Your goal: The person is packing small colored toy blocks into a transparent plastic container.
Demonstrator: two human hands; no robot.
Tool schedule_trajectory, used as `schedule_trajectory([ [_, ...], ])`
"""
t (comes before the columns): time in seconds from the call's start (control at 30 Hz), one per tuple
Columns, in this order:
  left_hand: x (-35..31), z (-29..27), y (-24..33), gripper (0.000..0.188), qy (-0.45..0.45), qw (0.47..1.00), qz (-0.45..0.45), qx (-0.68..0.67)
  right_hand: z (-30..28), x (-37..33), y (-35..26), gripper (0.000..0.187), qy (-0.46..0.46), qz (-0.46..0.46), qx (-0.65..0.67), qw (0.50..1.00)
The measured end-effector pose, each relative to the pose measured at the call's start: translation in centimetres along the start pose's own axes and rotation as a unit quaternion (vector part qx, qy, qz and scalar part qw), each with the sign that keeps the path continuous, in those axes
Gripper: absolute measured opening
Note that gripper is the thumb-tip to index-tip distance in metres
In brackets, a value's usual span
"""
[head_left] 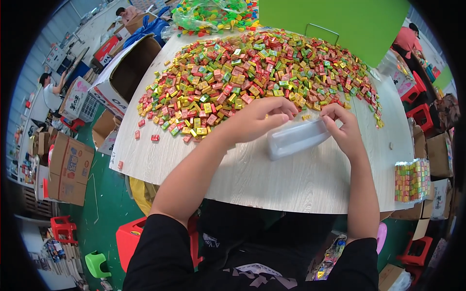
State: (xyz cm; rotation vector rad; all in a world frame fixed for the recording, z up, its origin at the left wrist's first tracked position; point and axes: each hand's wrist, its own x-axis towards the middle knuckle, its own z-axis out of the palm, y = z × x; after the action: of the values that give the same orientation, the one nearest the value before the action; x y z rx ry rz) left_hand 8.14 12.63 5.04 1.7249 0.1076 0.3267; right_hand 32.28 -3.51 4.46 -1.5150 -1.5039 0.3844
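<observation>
holding a clear plastic tray [297,137] between them, the left hand [257,119] and right hand [342,127] work at the near edge of a big heap of wrapped candies [252,72] spread over the pale wood-grain tabletop [291,179]. the left hand lies curled over the tray's far left corner, its fingers [281,110] bent and reaching toward the candy edge; the right hand pinches the tray's right end with thumb and fingertips closed on it. judging by how things lie, the work is at an early stage for this tray: it looks empty or nearly so, and the heap of red, yellow, green and orange pieces is large. one filled tray [411,180] of stacked candies sits at the tabletop's right edge. the tray in hand is long, shallow, translucent and glossy, resting tilted on the tabletop just below the heap.
</observation>
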Motion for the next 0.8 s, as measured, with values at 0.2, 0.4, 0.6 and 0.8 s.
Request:
schedule_trajectory([
  [0.2, -0.3, 1.6, 1.4, 0.045, 0.122, 0.846, 0.135, 0.500, 0.2, 0.0, -0.2, 0.010, 0.028, 0.012, -0.015, 0.999],
  [0.4, -0.7, 1.8, 2.2, 0.050, 0.084, 0.836, 0.138, 0.525, 0.6, -0.1, -0.7, 0.009, 0.038, 0.035, -0.017, 0.999],
  [0.6, -0.5, 2.7, 1.9, 0.050, 0.111, 0.830, 0.139, 0.529, 0.6, -0.1, -0.7, 0.009, 0.038, 0.034, -0.014, 0.999],
  [0.8, -0.4, 2.8, 1.6, 0.046, 0.126, 0.827, 0.164, 0.523, 0.5, -0.1, -0.4, 0.009, 0.036, 0.023, -0.014, 0.999],
])
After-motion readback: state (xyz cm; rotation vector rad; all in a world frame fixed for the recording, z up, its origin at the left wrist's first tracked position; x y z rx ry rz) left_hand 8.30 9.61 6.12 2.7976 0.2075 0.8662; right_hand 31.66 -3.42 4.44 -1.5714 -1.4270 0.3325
